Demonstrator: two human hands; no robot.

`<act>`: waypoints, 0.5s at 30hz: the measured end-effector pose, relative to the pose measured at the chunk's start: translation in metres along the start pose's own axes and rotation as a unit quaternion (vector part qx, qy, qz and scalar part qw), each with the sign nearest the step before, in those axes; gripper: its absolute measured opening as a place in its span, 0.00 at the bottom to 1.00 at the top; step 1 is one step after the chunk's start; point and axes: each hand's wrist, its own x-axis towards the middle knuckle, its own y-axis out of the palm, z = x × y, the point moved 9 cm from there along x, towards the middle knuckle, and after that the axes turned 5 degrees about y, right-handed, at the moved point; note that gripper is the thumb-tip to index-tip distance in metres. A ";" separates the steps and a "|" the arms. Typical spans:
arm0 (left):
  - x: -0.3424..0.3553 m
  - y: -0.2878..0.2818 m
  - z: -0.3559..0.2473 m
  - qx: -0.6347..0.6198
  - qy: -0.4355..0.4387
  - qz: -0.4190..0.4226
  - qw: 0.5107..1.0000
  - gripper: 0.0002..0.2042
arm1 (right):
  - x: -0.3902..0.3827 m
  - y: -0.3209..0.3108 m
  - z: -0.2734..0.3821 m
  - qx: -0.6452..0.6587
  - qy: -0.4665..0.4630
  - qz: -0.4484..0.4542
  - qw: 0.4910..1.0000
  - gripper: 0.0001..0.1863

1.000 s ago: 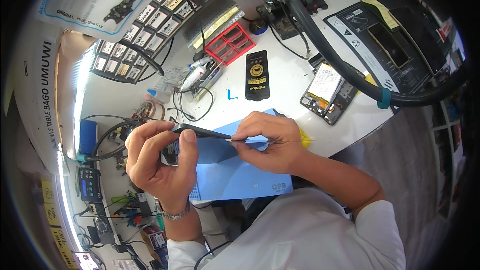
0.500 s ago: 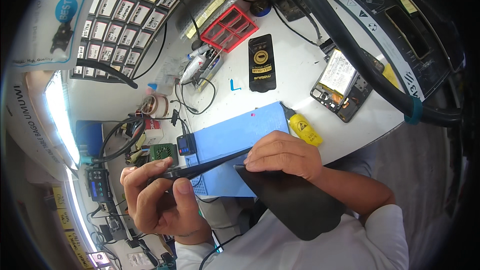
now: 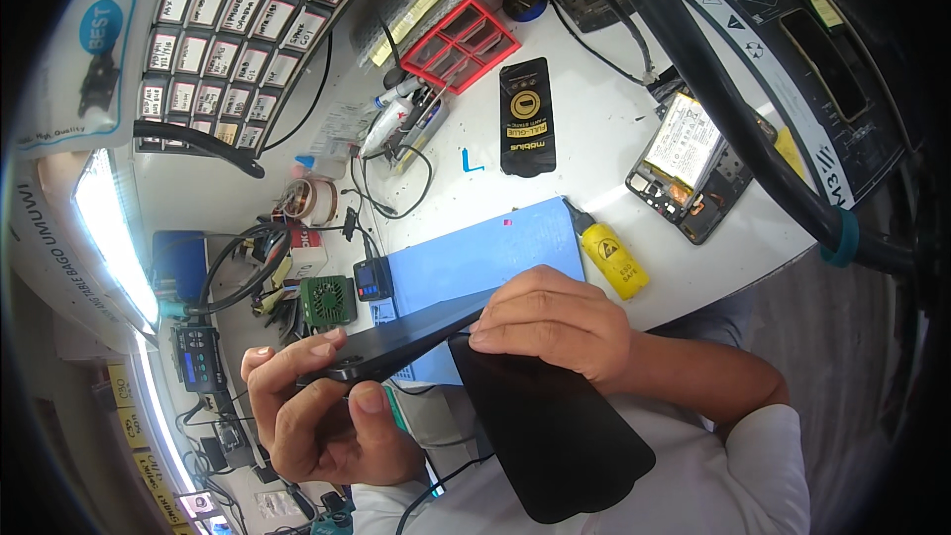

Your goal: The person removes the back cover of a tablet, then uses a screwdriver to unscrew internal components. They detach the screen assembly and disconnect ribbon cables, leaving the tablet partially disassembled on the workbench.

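My left hand (image 3: pixel 332 421) grips one end of a dark smartphone (image 3: pixel 411 335), thumb below and fingers along its edges. The phone is tilted above a blue work mat (image 3: pixel 475 253). At the phone's far end, the closed fingers of my right hand (image 3: pixel 550 322) pinch a thin black sheet (image 3: pixel 550 431) with rounded corners and a notched end. This sheet hangs down toward my shirt. My right fingertips are beside the phone's end; whether they also grip it is hidden.
A yellow bottle (image 3: pixel 614 260) lies by the mat. Beyond are a black-and-gold packet (image 3: pixel 528 117), a red compartment tray (image 3: pixel 461 45) and an opened phone (image 3: pixel 684 163) under a thick black arm (image 3: pixel 733 109). A green device (image 3: pixel 327 300) and cables are at left.
The phone has turned so that more of its broad face shows. The black sheet has swung down and left, hanging more steeply. Both hands keep their holds.
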 end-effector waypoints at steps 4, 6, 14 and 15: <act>0.002 0.002 -0.001 0.007 0.001 0.010 1.000 0.19 | -0.001 0.002 0.008 -0.071 -0.026 0.009 0.997 0.20; 0.002 0.002 -0.001 0.004 -0.008 0.009 1.000 0.18 | -0.001 0.006 0.010 -0.080 -0.037 0.005 0.996 0.21; 0.002 0.003 0.001 0.007 -0.023 0.012 1.000 0.17 | 0.005 0.007 0.016 -0.125 -0.030 -0.002 0.992 0.21; 0.001 0.002 0.003 0.009 -0.027 0.003 1.000 0.17 | 0.005 0.007 0.015 -0.121 -0.027 -0.003 0.992 0.21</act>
